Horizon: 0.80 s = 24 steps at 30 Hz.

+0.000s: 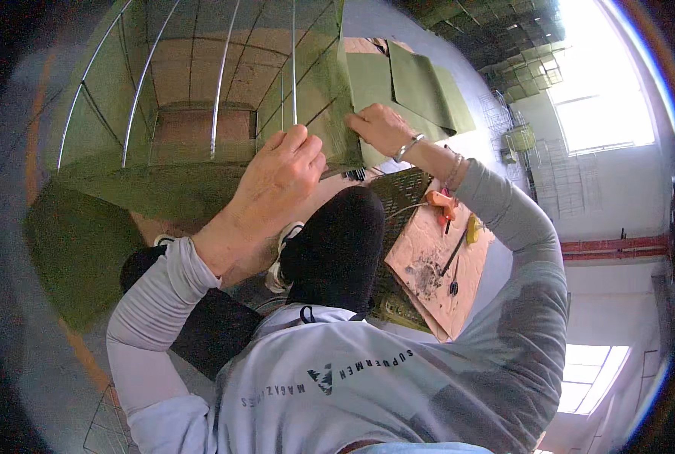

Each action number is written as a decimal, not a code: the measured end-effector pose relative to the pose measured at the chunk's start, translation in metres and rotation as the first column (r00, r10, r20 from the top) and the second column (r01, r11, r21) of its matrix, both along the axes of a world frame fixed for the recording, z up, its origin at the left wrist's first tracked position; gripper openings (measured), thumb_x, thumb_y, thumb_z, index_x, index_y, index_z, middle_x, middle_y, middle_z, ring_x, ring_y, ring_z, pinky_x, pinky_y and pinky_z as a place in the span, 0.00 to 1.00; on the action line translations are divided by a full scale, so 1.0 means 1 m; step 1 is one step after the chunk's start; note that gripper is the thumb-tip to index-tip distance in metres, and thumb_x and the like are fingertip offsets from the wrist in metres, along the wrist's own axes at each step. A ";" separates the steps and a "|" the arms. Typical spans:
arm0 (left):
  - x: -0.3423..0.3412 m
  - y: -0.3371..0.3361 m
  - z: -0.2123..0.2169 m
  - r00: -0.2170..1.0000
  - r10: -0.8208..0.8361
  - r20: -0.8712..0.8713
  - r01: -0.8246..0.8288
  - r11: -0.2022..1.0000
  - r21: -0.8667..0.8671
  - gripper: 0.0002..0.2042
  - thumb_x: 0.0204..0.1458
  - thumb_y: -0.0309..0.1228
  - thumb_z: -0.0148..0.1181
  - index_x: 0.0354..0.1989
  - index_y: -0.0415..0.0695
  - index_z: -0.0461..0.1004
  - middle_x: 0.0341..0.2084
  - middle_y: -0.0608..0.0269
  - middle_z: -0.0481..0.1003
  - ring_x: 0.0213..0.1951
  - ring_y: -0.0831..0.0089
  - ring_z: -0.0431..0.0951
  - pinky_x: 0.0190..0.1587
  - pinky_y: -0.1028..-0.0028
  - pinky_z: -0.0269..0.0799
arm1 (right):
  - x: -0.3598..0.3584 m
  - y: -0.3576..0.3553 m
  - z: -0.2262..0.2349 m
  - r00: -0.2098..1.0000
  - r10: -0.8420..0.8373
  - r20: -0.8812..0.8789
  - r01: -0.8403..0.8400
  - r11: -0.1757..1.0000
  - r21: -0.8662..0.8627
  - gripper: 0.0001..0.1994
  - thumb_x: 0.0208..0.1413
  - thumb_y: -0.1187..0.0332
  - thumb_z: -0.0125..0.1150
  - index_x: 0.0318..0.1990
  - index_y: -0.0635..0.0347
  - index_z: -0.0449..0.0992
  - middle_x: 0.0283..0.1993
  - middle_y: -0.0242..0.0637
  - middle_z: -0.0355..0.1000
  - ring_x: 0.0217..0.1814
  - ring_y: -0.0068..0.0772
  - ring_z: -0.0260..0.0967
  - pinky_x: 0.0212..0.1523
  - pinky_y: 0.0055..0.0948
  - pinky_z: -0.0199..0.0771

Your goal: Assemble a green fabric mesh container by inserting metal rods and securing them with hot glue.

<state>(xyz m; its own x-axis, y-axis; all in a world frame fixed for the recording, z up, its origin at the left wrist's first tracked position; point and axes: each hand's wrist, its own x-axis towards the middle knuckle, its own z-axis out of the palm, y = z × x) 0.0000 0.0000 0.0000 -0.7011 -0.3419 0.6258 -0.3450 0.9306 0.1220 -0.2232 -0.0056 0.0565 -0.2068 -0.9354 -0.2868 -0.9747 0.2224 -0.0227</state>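
Observation:
In front of me is a wire-frame box (178, 181) covered in green mesh, its side toward me crossed by several bare metal rods (222, 83). My left hand (280, 170) is closed at the box's near edge, fingers curled over the mesh just where one rod meets it. What else it may hold is hidden under the fingers. At the box's right corner my right hand (383, 129), with a bracelet at the wrist, pinches the edge of the green mesh. Any small thing between those fingertips cannot be made out.
Green fabric sheets (420, 87) lie beyond my right hand. Below my right forearm, cardboard (436, 261) on a perforated crate (398, 189) bears an orange-handled tool (442, 200) and a yellow-handled one (473, 229). More green fabric (80, 257) spreads at left. Wire frames (564, 181) stand far right.

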 end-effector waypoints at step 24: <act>0.000 0.001 -0.002 1.000 0.006 -0.026 -0.006 1.000 0.010 0.07 0.47 0.32 0.59 0.28 0.41 0.75 0.31 0.63 0.69 0.43 0.66 0.67 0.46 0.70 0.68 | 0.001 -0.049 0.004 0.949 0.083 -0.305 -0.114 0.990 -0.086 0.25 0.55 0.49 0.51 0.31 0.67 0.79 0.32 0.49 0.78 0.34 0.45 0.77 0.40 0.41 0.75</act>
<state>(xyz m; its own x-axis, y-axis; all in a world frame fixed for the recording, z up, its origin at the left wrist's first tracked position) 0.0001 0.0011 -0.0021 -0.6826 -0.3523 0.6403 -0.3471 0.9273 0.1402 -0.2220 -0.0544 0.0606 -0.1740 -0.9763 -0.1284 -0.9568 0.1368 0.2564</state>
